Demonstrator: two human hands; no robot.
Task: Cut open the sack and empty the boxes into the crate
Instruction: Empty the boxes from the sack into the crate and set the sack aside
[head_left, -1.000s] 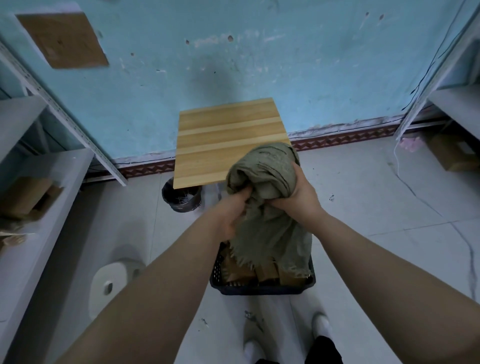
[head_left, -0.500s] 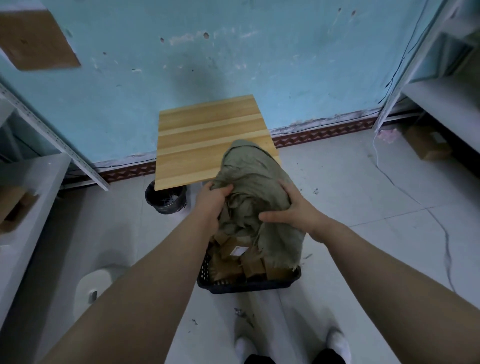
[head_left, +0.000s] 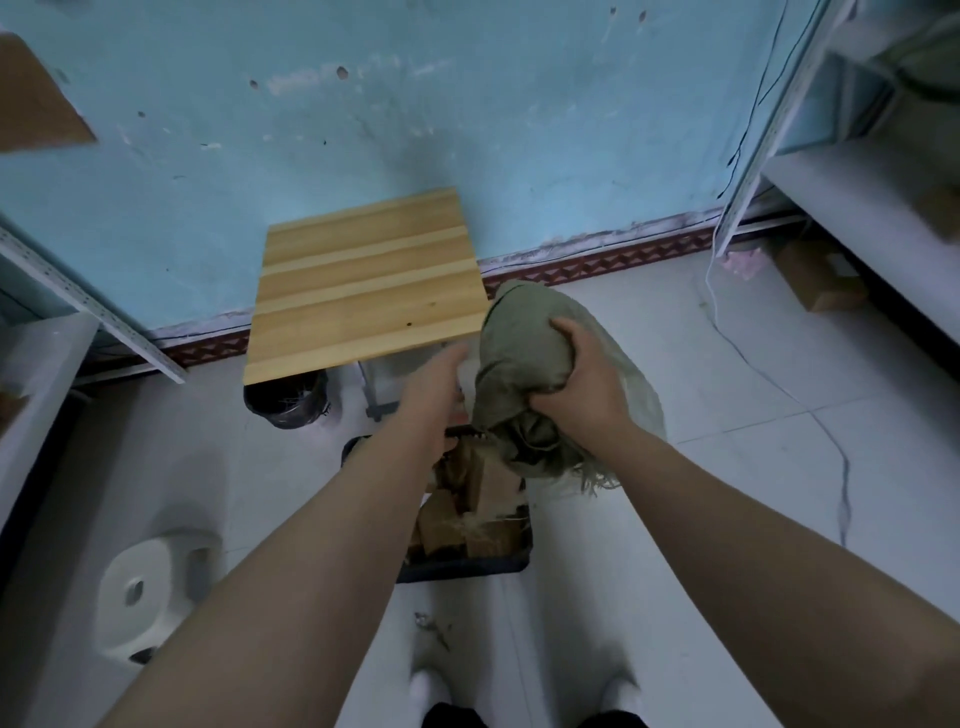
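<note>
Sack (head_left: 519, 343) of grey-green woven cloth hangs bunched in the air, above the far right corner of the crate (head_left: 467, 567). Its frayed open end droops just past the crate's right edge. The right hand (head_left: 584, 376) is clamped on the sack, with the fingers dug into the top of the bundle and the thumb underneath. The left hand (head_left: 439, 387) reaches in at the sack's left side. Its fingers point away and are hidden, so I cannot tell whether it grips the cloth or merely touches it.

The crate is black plastic and stands on the pale tiled floor (head_left: 727, 519), just beyond the person's feet. Brown cardboard boxes (head_left: 488, 480) lie jumbled inside it. Beyond the crate a wooden-topped bench (head_left: 363, 291) stands against the blue wall (head_left: 467, 104), with a black bin (head_left: 285, 408) under its near left corner. A white plastic stool (head_left: 150, 592) sits near left. A lone cardboard carton (head_left: 821, 283) lies far right under a white shelf (head_left: 857, 208).
</note>
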